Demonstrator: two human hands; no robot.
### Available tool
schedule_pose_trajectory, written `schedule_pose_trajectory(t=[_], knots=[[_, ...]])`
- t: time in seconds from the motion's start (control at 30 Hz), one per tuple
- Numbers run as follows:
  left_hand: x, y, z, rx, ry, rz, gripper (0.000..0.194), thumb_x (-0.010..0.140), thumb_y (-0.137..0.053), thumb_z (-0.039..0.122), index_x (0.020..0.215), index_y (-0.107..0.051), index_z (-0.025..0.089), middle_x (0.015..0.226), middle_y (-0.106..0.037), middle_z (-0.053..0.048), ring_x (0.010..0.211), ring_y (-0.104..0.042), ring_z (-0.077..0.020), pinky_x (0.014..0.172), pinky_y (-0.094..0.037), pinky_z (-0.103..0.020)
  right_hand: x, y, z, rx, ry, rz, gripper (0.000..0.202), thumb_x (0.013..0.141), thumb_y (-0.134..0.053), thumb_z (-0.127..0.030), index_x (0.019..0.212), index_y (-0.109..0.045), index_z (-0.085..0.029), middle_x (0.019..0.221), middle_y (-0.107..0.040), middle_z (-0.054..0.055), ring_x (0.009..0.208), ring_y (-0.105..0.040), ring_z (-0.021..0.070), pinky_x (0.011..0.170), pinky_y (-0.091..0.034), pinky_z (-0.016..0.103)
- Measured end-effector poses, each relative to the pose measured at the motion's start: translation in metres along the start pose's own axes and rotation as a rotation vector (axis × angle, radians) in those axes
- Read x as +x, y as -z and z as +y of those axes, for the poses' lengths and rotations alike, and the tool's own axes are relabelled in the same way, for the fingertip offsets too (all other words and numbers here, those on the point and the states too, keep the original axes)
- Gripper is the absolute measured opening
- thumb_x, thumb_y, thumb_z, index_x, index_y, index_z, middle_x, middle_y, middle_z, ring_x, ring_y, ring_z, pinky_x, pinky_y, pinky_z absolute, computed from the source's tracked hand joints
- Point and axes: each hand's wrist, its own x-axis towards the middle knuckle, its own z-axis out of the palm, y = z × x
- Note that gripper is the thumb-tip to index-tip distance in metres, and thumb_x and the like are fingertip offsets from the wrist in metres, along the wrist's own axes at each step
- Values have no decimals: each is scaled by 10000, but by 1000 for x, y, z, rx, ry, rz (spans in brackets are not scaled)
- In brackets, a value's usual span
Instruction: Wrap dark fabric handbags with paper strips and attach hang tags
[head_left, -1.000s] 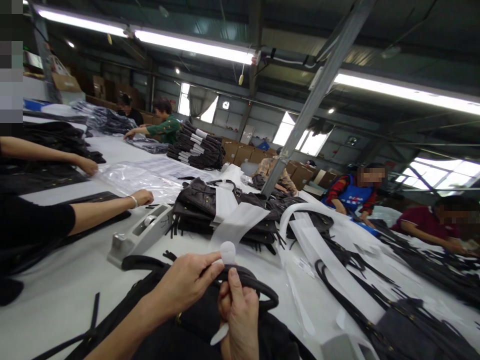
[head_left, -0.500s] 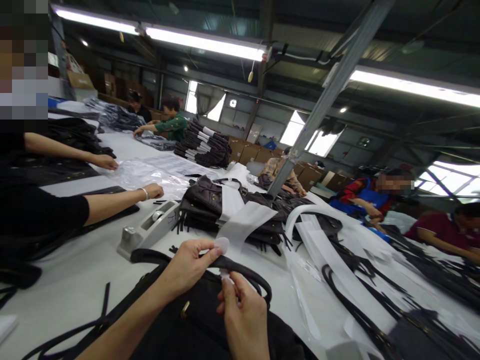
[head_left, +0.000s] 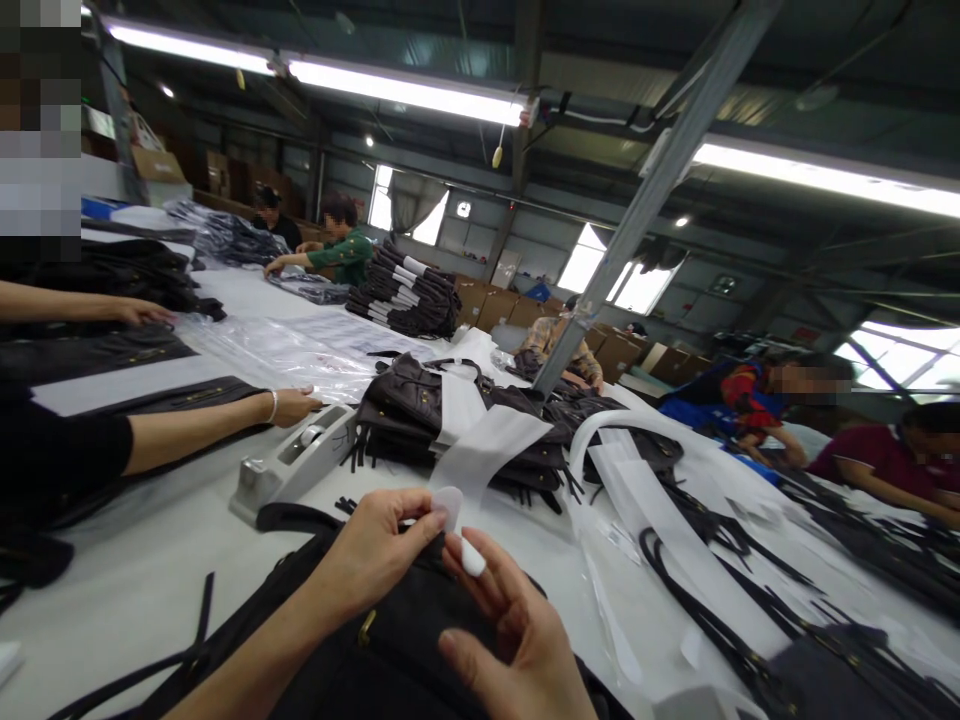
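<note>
Head view: on a smooth white tabletop (head_left: 142,540) lies a slack black bag (head_left: 405,660) with gold-toned hardware (head_left: 366,628). Beyond the bag, dark brown bags (head_left: 401,400) are stacked under crossed translucent white sheets (head_left: 491,440); near its far-left edge sits a grey, wedge-shaped tape dispenser (head_left: 289,468). Partly hiding the bag, the right hand (head_left: 525,640) spreads its fingers, touching a rounded white tip (head_left: 472,558); the left hand (head_left: 382,545) pinches a round-ended white tab (head_left: 448,502).
</note>
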Motion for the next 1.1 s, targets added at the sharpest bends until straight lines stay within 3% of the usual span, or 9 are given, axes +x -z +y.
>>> schedule_pose_trajectory(t=[0.07,0.13,0.23,0.3,0.4,0.53,0.77,0.93,1.1], knots=[[0,-2,0,-1,-25,-19,232,859,-515,335,811,-658,159,776,-675,-14,742,-602,-161,674,-432,-221,3,1,5,30,26,96,507,604,-825,-311,1069,-669,-185,1045,-708,115,974,-671,245,852,-537,330],[-2,-7,1,22,-47,-22,208,852,-531,318,916,-668,175,815,-690,-11,763,-613,-165,690,-434,-222,5,0,10,12,28,252,398,684,-756,-450,953,-699,-162,722,-709,61,593,-670,168,537,-533,234],[-8,-18,4,109,-69,-16,217,863,-526,325,963,-674,203,788,-693,-2,709,-602,-155,667,-423,-220,5,-1,13,-28,-8,340,422,731,-685,-540,873,-704,-143,394,-472,-63,276,-351,40,291,-241,148],[-13,-26,7,154,-94,-19,222,886,-491,329,903,-682,218,761,-685,6,695,-593,-146,665,-414,-218,4,-2,11,-13,4,330,395,717,-712,-510,850,-708,-138,418,-477,-63,277,-317,20,291,-203,143],[-17,-32,10,181,-147,-6,225,892,-491,330,829,-677,219,803,-683,1,779,-592,-155,728,-410,-227,5,-5,9,90,23,327,388,663,-764,-481,820,-708,-130,480,-558,-24,321,-419,44,313,-280,146],[-14,-29,9,-41,-79,-8,274,892,-499,402,867,-662,183,801,-666,-17,781,-579,-160,736,-428,-237,8,-14,10,212,43,407,390,635,-789,-460,819,-687,-132,532,-610,-5,416,-528,88,401,-404,172],[-13,-29,3,-274,65,35,376,876,-508,490,1001,-603,148,769,-637,-10,682,-541,-130,644,-424,-219,11,-15,21,-13,20,392,400,686,-732,-512,689,-647,-122,395,-512,-31,341,-418,59,390,-316,167],[-19,-37,4,-200,20,90,316,890,-494,461,949,-592,166,743,-631,-8,660,-547,-127,612,-439,-206,14,-13,25,-46,6,433,417,651,-741,-534,641,-613,-137,454,-516,-37,332,-410,52,349,-294,166],[-25,-48,-10,-8,-133,127,253,920,-454,377,920,-637,202,767,-672,-18,689,-619,-141,638,-471,-204,16,-9,33,-45,1,461,409,645,-734,-513,582,-553,-151,451,-466,-58,321,-359,40,316,-257,165]])
